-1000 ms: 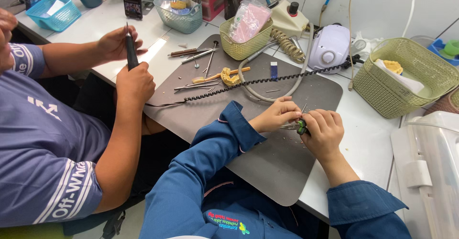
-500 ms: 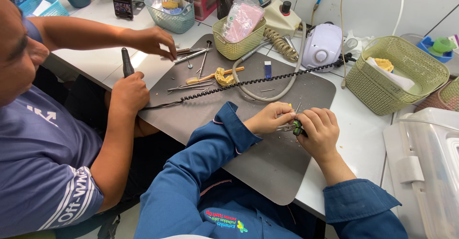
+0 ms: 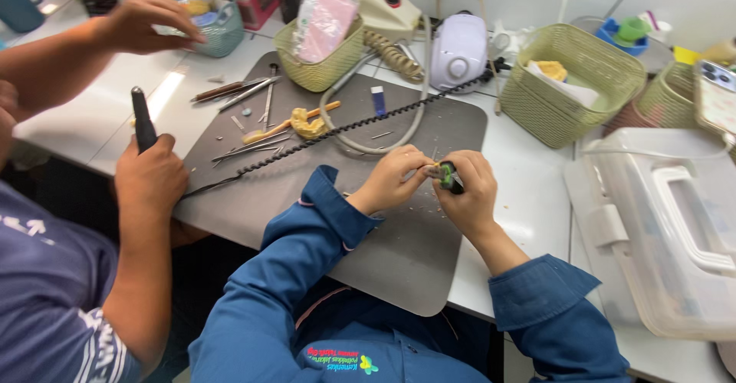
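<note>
Your left hand [image 3: 395, 176] and right hand [image 3: 469, 191] have their fingers clamped on a small green-and-black tool [image 3: 445, 174] over the grey mat [image 3: 399, 253], while the olive woven basket [image 3: 575, 84] at the bench's far edge holds yellow pieces.

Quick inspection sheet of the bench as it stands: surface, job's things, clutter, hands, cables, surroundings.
Surface: grey mat on a white table, small shavings near the hands.
Job's things: small green-and-dark piece held between both hands over the mat.
Clutter: metal hand tools, yellow dental cast, three green baskets, clear plastic case.
Hands: left hand pinches the piece; right hand grips it. A co-worker's hand holds a black handpiece.
Cables: black coiled cord runs across the mat; grey hose loops beside it.
Surroundings: white micromotor unit, second person at left.
</note>
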